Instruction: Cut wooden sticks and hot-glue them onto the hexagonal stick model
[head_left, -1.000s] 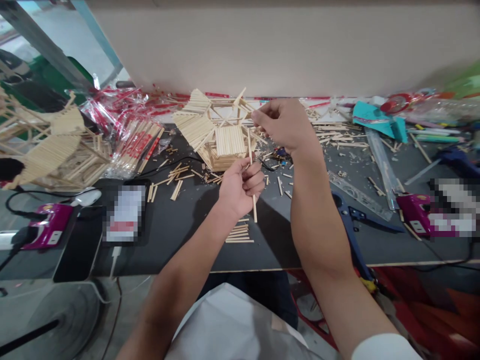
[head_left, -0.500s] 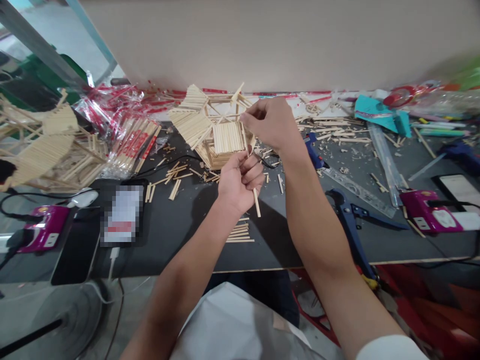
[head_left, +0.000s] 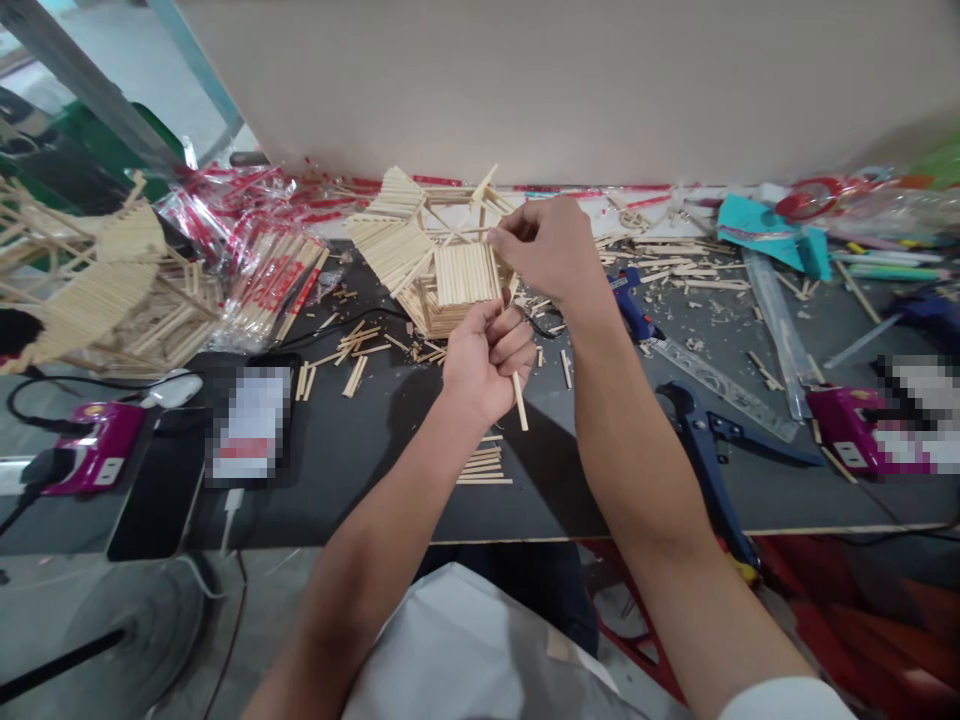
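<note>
A model built of thin wooden sticks (head_left: pixel 390 245), with slatted roof panels, stands on the dark table in front of me. My left hand (head_left: pixel 491 355) is closed, with a long wooden stick (head_left: pixel 523 405) sticking out below its fingers. Its thumb and fingertip are at the lower right corner of the nearest roof panel (head_left: pixel 463 275). My right hand (head_left: pixel 544 245) pinches the top end of a short stick (head_left: pixel 495 268) along that panel's right edge. The right fingertips partly hide this end.
Cut sticks (head_left: pixel 484 465) lie before me. A blue glue gun (head_left: pixel 636 305), a clear ruler (head_left: pixel 727 390) and a blue cutter (head_left: pixel 701 440) are at right. Leftward are phones (head_left: pixel 251 425), packaged chopsticks (head_left: pixel 274 280), another stick model (head_left: pixel 112 290) and part of another person's hand (head_left: pixel 22 358).
The short stick, slightly tilted before, now lies closer against the panel's right edge. Both hands stay at the panel. The whole view has shifted slightly.
</note>
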